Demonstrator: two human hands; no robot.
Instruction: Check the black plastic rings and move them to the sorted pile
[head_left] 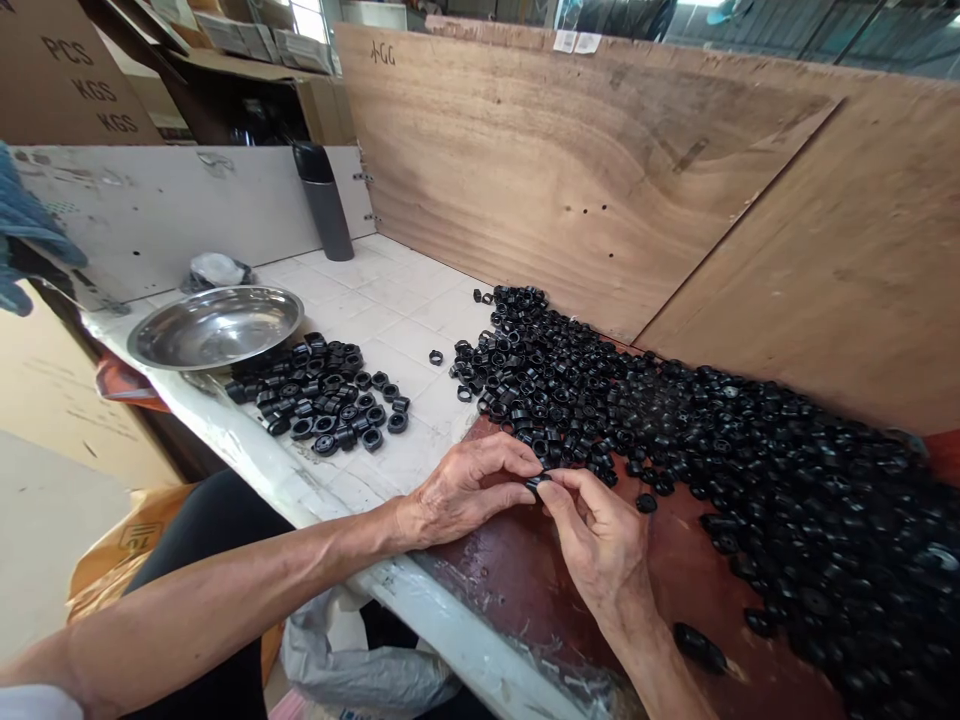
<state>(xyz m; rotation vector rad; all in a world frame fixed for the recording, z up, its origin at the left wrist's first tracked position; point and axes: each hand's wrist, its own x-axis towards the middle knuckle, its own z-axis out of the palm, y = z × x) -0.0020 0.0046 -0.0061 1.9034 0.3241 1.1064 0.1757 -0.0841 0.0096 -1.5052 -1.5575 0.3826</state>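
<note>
A big brown wooden board (600,170) stands up at twelve o'clock, and another wooden board (847,270) leans at two o'clock. A grey-white panel (157,215) stands at ten o'clock. The table top (375,290) has white tiles. Cardboard boxes (67,70) sit at eleven o'clock. Daylight comes in from the top

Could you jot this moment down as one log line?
left hand and right hand: pinching one black ring | big ring pile: right | small pile: beside steel bowl
</note>
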